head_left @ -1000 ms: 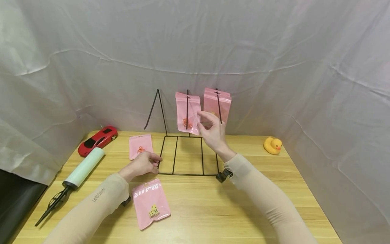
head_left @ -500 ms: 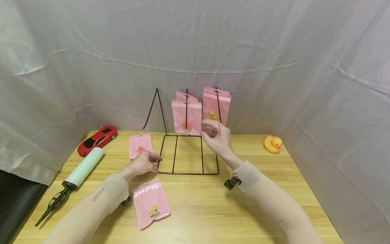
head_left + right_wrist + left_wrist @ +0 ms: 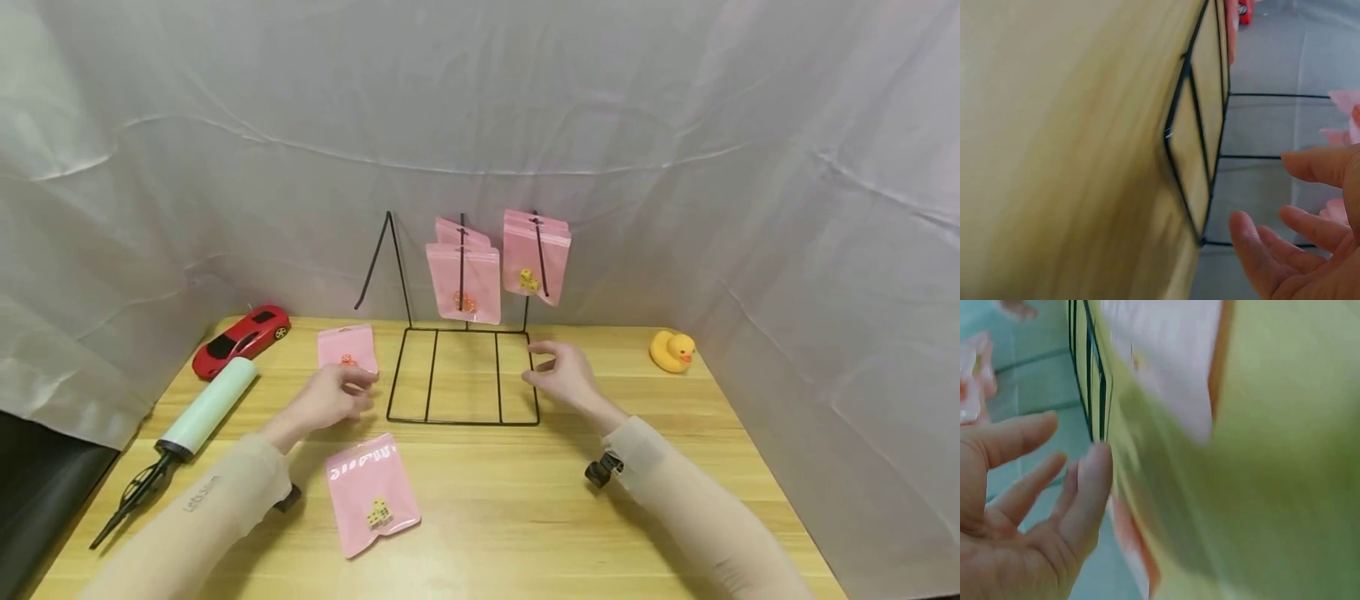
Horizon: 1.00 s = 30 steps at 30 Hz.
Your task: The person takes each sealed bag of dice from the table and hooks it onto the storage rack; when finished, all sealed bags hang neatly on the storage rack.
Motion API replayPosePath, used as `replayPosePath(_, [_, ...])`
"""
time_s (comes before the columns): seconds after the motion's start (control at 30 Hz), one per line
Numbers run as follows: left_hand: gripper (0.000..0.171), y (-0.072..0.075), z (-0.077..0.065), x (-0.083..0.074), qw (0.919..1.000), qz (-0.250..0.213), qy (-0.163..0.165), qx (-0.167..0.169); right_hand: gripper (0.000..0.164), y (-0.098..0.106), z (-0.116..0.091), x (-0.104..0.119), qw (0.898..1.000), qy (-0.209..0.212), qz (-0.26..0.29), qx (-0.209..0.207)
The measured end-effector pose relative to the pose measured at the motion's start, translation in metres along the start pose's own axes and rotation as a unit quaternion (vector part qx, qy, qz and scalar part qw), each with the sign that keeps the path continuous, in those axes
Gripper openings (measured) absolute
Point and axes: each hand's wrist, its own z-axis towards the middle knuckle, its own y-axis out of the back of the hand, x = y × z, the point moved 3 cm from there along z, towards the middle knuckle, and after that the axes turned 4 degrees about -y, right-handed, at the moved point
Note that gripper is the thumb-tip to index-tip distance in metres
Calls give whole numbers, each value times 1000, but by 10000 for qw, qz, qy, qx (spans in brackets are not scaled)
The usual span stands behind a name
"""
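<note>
A black wire rack (image 3: 462, 422) with three hooks stands at mid-table. Two pink zip bags, the front one (image 3: 465, 279) showing orange dice, hang on its middle hook. More pink bags hang on the right hook, the front one (image 3: 535, 258) with yellow dice. My left hand (image 3: 335, 397) holds nothing, fingers loosely bent, and partly covers a pink bag with orange dice (image 3: 347, 346) lying left of the rack. Nearer me lies a pink bag with yellow dice (image 3: 372, 492). My right hand (image 3: 564, 375), empty with fingers parted, is by the rack's right side.
At the left are a red toy car (image 3: 242, 340) and a pale green hand pump (image 3: 210, 408) with a black nozzle. A yellow rubber duck (image 3: 672, 351) sits at the right. Grey fabric (image 3: 480, 92) walls in the wooden table's back and sides.
My right hand has let go of the orange-dice bag on the middle hook and moved down and right. My left hand has come off the rack's base and drawn back left.
</note>
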Motion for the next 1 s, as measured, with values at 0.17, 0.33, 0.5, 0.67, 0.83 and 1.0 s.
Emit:
replayPosePath(0.17, [55,36,7,12,9946,569,553,-673,61,3,2,-15,9997,-192,-158,77])
replayPosePath(0.33, [65,57,19,22,9862,897,1060,-901,59,0,6,-21,9987,-430,-142,216])
replayPosePath(0.5, [77,65,34,29,9794,815,1589,-945,63,-7,8,-26,9977,-526,-80,408])
replayPosePath(0.67, [87,66,47,32,9740,776,1888,-978,61,-13,10,-29,9962,-649,-182,558])
replayPosePath(0.83, [87,65,52,36,9693,890,2034,-1062,52,-16,9,-29,9956,-734,-307,498])
replayPosePath(1.0, [78,61,55,41,9703,536,2010,-1234,45,-20,9,-27,9953,-682,-540,427])
